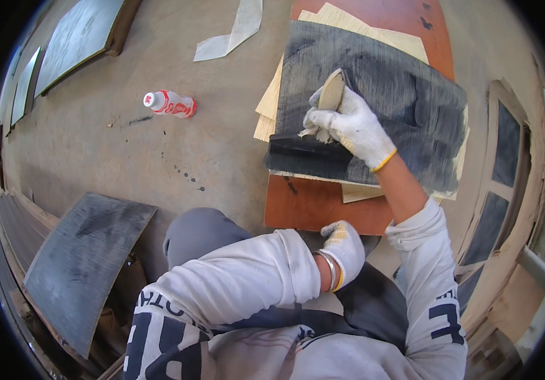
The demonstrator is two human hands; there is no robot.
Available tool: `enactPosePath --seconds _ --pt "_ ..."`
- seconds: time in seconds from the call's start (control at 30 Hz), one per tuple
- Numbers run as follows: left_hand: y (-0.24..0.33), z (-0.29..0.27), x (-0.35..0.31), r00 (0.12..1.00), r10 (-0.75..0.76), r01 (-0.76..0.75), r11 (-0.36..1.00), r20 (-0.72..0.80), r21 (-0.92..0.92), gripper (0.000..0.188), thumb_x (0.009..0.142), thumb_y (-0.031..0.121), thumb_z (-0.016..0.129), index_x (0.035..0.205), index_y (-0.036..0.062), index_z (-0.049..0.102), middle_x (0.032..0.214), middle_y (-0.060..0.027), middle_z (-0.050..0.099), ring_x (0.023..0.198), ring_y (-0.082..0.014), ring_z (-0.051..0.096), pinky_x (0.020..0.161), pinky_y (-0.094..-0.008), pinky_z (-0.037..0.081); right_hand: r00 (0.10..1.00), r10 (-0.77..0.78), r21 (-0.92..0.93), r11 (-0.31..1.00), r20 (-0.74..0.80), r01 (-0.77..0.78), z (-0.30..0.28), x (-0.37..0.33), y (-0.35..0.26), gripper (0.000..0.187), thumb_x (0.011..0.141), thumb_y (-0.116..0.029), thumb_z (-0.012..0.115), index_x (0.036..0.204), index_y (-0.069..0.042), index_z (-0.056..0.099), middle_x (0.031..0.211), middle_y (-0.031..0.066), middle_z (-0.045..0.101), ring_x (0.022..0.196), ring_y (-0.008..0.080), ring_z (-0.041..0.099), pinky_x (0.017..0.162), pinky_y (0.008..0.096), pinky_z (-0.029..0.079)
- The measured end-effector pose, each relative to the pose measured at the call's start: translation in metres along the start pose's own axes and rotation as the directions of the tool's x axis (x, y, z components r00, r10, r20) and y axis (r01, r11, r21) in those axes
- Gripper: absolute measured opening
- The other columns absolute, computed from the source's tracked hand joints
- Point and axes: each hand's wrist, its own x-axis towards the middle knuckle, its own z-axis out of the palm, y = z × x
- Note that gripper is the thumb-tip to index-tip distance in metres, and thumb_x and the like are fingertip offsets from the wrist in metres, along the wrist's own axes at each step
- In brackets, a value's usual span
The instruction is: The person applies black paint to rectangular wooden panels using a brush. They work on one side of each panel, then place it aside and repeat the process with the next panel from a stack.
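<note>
My right hand (355, 123), in a white knit glove with a yellow cuff edge, grips a tan, flat-handled tool (332, 94). The tool's lower end looks pale and frayed, like worn bristles or rag; I cannot tell which. It rests over a thin wood sheet (374, 82) smeared with black coating, darkest along the near edge. Paler wood sheets (405, 44) stick out beneath, all lying on a reddish-brown board (323, 206). My left hand (344, 253), gloved alike, is closed by my knee, short of the board's near edge, with nothing seen in it.
A white bottle with red markings (174, 104) stands on the concrete floor to the left, near dark spots (187, 175). A bent pale strip (238, 35) lies beyond. Another dark sheet (89, 266) leans at lower left. Dark-panelled wooden frames (494, 183) are at right.
</note>
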Motion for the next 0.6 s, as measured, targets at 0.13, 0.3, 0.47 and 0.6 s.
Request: enactPosePath --seconds 0.13,0.3,0.47,0.6 --pt "-0.008 -0.002 -0.010 0.999 -0.045 0.045 0.999 -0.025 0.008 0.027 0.086 0.023 0.070 0.102 0.0049 0.082 0.088 -0.0160 0.074 0.079 -0.0349 0.069 0.059 -0.0549 0.048 0.986 0.163 -0.087 0.982 -0.039 -0.166 -0.043 -0.027 -0.011 0.029 0.093 -0.010 0.077 0.114 -0.001 0.059 0.092 0.0098 0.071 0.073 0.0189 0.073 0.060 0.0269 0.055" --pt "-0.008 -0.003 -0.003 0.998 -0.007 0.009 0.999 0.056 -0.034 0.026 0.085 0.023 0.071 0.101 0.0051 0.082 0.089 -0.0156 0.074 0.079 -0.0358 0.070 0.059 -0.0557 0.049 0.996 0.080 -0.029 0.996 0.038 -0.079 -0.012 -0.014 0.002 0.030 0.094 -0.009 0.077 0.117 -0.001 0.059 0.094 0.0097 0.073 0.077 0.0171 0.071 0.064 0.0284 0.056" --pt "-0.020 0.001 -0.012 0.998 -0.068 0.068 0.998 0.012 -0.003 0.026 0.084 0.022 0.072 0.099 0.0039 0.081 0.089 -0.0154 0.074 0.081 -0.0351 0.070 0.056 -0.0526 0.045 0.992 0.127 -0.070 0.990 0.012 -0.126 -0.031 -0.029 -0.007 0.032 0.094 -0.009 0.076 0.118 -0.001 0.057 0.094 0.0109 0.073 0.076 0.0182 0.074 0.060 0.0273 0.055" --pt "-0.016 -0.007 -0.009 0.998 -0.031 0.032 0.999 0.049 -0.014 0.027 0.084 0.023 0.072 0.101 0.0028 0.079 0.089 -0.0152 0.073 0.081 -0.0339 0.069 0.057 -0.0521 0.046 0.981 0.056 0.020 0.998 -0.187 -0.053 -0.073 -0.033 -0.002 0.032 0.095 -0.005 0.072 0.121 0.000 0.054 0.092 0.0149 0.072 0.068 0.0188 0.071 0.055 0.0274 0.053"
